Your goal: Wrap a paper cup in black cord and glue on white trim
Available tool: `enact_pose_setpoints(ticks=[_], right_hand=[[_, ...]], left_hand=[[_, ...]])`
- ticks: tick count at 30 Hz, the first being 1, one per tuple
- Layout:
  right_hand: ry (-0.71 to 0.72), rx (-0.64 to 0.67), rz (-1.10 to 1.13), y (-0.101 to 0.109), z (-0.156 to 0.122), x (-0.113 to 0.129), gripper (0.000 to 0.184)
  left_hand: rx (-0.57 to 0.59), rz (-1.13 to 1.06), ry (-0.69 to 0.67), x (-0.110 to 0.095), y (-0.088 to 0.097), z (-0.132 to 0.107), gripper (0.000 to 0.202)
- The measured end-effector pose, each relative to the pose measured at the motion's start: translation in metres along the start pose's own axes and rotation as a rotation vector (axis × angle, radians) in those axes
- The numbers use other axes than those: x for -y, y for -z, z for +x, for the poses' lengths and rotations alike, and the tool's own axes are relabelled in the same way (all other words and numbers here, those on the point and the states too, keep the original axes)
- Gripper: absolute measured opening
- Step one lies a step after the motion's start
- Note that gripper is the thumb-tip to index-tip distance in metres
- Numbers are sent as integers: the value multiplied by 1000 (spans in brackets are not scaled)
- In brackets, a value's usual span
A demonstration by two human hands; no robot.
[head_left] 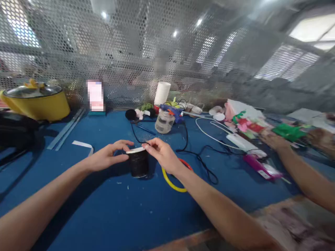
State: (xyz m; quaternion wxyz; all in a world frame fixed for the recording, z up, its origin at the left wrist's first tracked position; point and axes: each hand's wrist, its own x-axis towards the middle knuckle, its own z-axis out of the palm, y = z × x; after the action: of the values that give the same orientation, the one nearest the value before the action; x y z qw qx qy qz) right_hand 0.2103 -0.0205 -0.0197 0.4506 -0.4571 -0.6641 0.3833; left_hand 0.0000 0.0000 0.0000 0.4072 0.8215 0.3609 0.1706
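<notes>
A small cup wrapped in black cord (138, 163), with a white rim, stands on the blue table (104, 209) in front of me. My left hand (108, 157) rests against its left side, thumb and fingers touching the rim. My right hand (162, 153) pinches the black cord at the rim's right side. The cord runs back across the table toward a black ball (130, 114).
Yellow and red rings (174, 183) lie under my right wrist. Behind stand a clear jar (164, 122), a glue gun (172, 111), white cups (162, 93) and a yellow pot (36, 101). Another person's arm (295, 167) reaches in from the right near a pink tool (259, 167) and craft scraps.
</notes>
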Motion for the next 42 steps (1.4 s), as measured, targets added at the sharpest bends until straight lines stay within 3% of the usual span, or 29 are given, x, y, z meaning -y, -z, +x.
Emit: enact_pose_setpoints(ticks=[5,12,20,27,37,40,42], right_hand=[[25,-33,-53,-7,-4,6,14],[99,-49,4,-13,-11,14,10],[180,-84,-66,-7,-14,15,7],[260,-84,-185,-10,-15,16,7],[348,-84,-226,-13,-17,16,7],[315,-109,-167,-4,-14,23,4],[292,-199,-149,11,-10,33,8]], left_hand=[[-113,9,-10,-14,-10,0,26],[-286,-61,-8,-27,-28,3,17],[-286,-291,-22,-19,-30,3,15],[-312,-177,-17,-22,-33,3,11],[-377,-227,4,-31,-33,1,10],[-381,-312,41,-31,-31,1,14],[-394,-395,76,-29,-30,2,16]])
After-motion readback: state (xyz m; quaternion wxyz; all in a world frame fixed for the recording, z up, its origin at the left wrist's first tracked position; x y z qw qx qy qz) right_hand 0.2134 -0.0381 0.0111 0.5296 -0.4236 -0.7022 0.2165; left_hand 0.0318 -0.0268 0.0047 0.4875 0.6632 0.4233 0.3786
